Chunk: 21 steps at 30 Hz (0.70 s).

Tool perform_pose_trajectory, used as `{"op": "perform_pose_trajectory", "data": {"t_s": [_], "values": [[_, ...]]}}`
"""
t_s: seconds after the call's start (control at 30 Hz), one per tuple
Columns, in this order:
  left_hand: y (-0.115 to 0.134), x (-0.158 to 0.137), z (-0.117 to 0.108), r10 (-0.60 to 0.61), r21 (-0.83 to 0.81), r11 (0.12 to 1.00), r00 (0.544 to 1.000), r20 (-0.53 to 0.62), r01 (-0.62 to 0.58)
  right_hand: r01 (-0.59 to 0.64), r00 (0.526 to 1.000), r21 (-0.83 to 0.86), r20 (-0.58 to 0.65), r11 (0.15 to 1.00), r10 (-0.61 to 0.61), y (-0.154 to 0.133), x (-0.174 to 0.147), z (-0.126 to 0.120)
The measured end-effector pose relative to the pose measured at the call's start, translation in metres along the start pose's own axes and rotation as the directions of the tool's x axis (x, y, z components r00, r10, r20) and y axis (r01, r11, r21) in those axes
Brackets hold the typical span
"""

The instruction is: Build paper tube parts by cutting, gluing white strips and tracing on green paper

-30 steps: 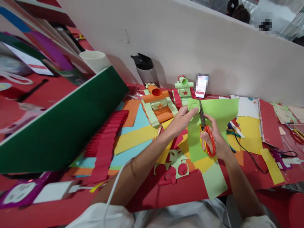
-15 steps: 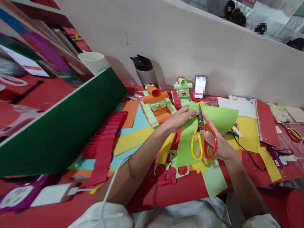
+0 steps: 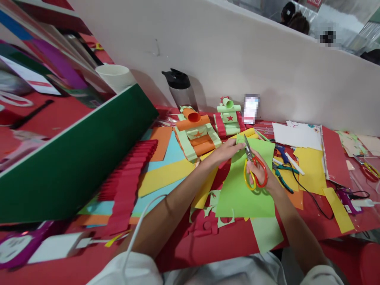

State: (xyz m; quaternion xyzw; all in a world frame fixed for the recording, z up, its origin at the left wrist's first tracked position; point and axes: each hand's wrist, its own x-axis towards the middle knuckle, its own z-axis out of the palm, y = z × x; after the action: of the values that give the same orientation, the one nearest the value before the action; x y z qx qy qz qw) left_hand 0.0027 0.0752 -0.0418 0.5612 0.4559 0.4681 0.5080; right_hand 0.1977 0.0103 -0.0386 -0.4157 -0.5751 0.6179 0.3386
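Note:
A large sheet of light green paper (image 3: 243, 198) lies in front of me, over paper scraps. My left hand (image 3: 231, 149) pinches its upper left corner, where a round outline shows. Scissors (image 3: 249, 162) with one yellow and one red handle are in my right hand (image 3: 259, 171); their blades, slightly parted, point up and left at that corner beside my left fingertips. Beyond my hands stand two paper tank models, one orange and green (image 3: 197, 132), the other green and red with a star (image 3: 229, 116).
A dark green board (image 3: 80, 158) leans at the left beside pleated red paper (image 3: 124, 186). A bottle with a black lid (image 3: 179, 87) and a phone (image 3: 251, 110) stand by the white partition. Teal-handled pliers (image 3: 283, 180), a cable and yellow paper lie to the right.
The green sheet's right side has dropped from curled up to lying flat, uncovering the pliers. My right hand and the scissors have shifted slightly up and turned.

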Motion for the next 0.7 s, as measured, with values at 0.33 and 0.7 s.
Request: {"op": "perform_pose_trajectory", "data": {"t_s": [0.33,0.7], "values": [[-0.004,0.003,0.006,0.051,-0.046,0.998,0.999,-0.013,-0.051,0.061,0.998,0.075,0.013,0.995,-0.063,0.026,0.007,-0.01],[0.003,0.0,0.001,-0.004,-0.008,1.0,0.999,0.051,0.004,0.105,0.991,-0.065,0.094,0.992,-0.098,0.013,-0.003,-0.018]]}}
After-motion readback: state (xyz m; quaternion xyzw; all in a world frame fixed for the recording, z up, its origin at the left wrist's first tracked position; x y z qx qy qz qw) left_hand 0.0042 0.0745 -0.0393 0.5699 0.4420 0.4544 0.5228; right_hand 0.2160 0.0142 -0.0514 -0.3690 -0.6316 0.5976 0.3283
